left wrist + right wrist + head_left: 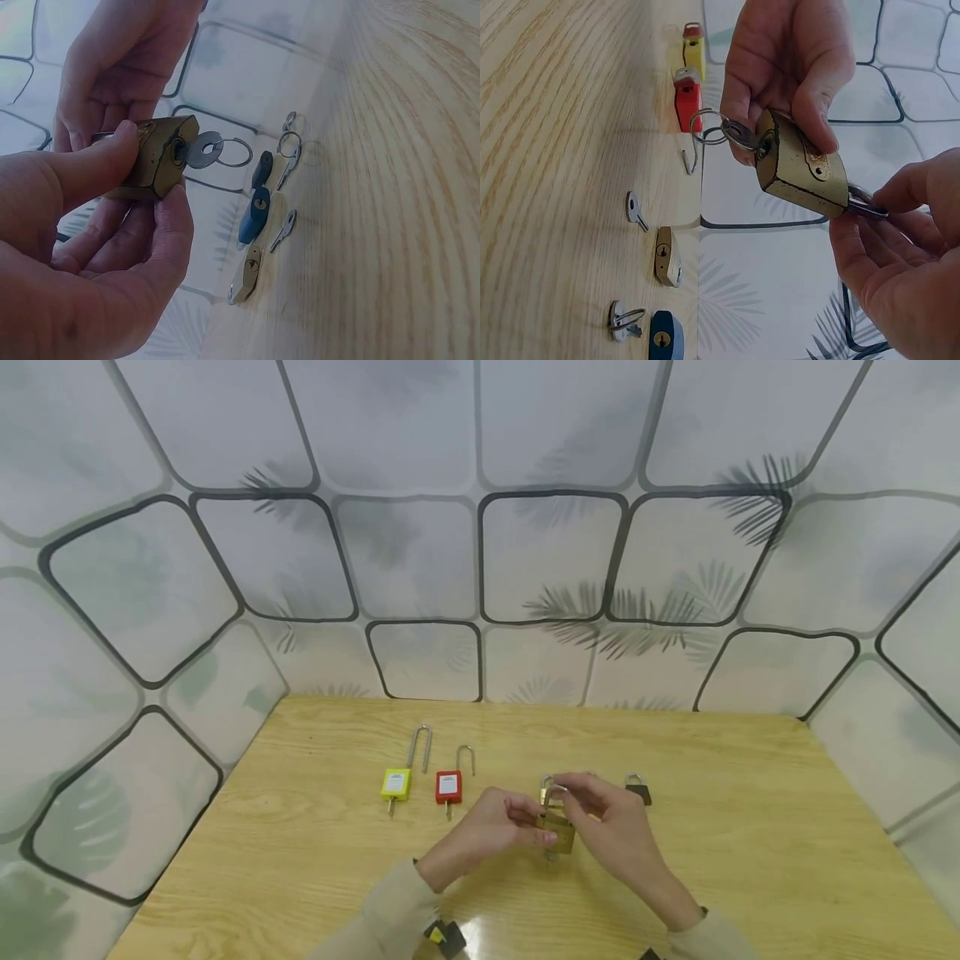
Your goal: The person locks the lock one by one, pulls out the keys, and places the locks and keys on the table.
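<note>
A brass padlock (558, 833) is held up above the table between both hands. My left hand (498, 822) grips its body, thumb on one face and fingers on the other. With its fingertips, my right hand (618, 827) pinches the metal shackle (868, 208) at the opposite end. A silver key (202, 150) sticks out of the keyhole in the padlock's base, and a split ring (236, 152) hangs from it. Behind the hands, a smaller brass padlock (666, 259) stands on the table, partly covered in the head view.
Left on the wooden table (315, 843) lie a yellow padlock (396, 783) and a red padlock (448, 787), both with raised shackles and keys. A blue padlock (255, 216) and a black padlock (638, 789) stand right of the small brass one. Loose keys (285, 229) lie before them.
</note>
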A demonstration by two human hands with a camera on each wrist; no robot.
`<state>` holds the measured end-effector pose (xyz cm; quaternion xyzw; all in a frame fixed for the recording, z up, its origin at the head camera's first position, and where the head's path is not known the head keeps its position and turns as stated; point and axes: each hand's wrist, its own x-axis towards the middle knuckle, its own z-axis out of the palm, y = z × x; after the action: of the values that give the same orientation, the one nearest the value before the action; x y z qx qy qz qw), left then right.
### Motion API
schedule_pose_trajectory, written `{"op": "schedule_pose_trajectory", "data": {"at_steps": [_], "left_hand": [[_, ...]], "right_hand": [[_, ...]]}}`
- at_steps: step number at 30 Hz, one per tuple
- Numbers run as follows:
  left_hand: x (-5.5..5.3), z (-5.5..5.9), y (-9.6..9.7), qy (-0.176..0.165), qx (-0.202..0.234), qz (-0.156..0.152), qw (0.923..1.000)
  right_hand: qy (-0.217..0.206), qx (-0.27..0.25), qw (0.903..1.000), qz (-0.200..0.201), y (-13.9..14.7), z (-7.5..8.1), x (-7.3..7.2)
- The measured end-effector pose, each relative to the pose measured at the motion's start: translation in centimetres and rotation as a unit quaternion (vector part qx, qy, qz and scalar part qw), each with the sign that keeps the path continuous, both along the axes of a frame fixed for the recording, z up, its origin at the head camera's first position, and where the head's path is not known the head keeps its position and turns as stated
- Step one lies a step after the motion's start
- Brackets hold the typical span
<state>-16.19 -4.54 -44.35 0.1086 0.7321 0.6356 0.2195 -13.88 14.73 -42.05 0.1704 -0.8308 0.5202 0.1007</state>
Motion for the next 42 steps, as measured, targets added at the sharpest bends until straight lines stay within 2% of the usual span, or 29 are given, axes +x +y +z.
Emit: {"op": "schedule_pose_trajectory", "data": {"at_steps": [7,12,14,18,21,24,33,38,42], "left_hand": [[0.0,0.0,0.1,-0.003,0.007,0.002,1.0000],[0.1,0.0,0.1,-0.010,0.008,0.003,0.9999],[0.1,0.0,0.1,-0.010,0.010,0.004,0.9999],[0.2,-0.1,0.0,-0.011,0.020,0.009,0.9997],[0.3,-0.1,-0.1,-0.017,0.026,0.018,0.9994],[0.3,-0.1,-0.1,-0.017,0.025,0.023,0.9993],[0.2,0.2,-0.2,-0.009,0.017,0.014,0.9997],[0.3,0.3,-0.1,-0.011,0.019,0.014,0.9997],[0.4,0.5,0.0,-0.013,0.018,0.015,0.9996]], "right_hand": [[0.031,-0.018,0.9992,0.021,-0.1,0.0,-0.1],[0.086,0.007,0.9952,0.047,0.2,-0.3,-0.1],[0.126,0.033,0.9892,0.066,0.4,-0.6,-0.2],[0.198,0.112,0.9679,0.107,0.8,-1.0,-0.2],[0.212,0.174,0.9533,0.127,1.2,-1.2,0.0],[0.204,0.217,0.9440,0.143,1.5,-1.3,0.0],[0.218,0.314,0.9164,0.119,2.0,-1.4,-0.2],[0.256,0.333,0.9022,0.098,1.9,-1.6,-0.2],[0.277,0.331,0.8982,0.084,1.8,-1.7,-0.1]]}}
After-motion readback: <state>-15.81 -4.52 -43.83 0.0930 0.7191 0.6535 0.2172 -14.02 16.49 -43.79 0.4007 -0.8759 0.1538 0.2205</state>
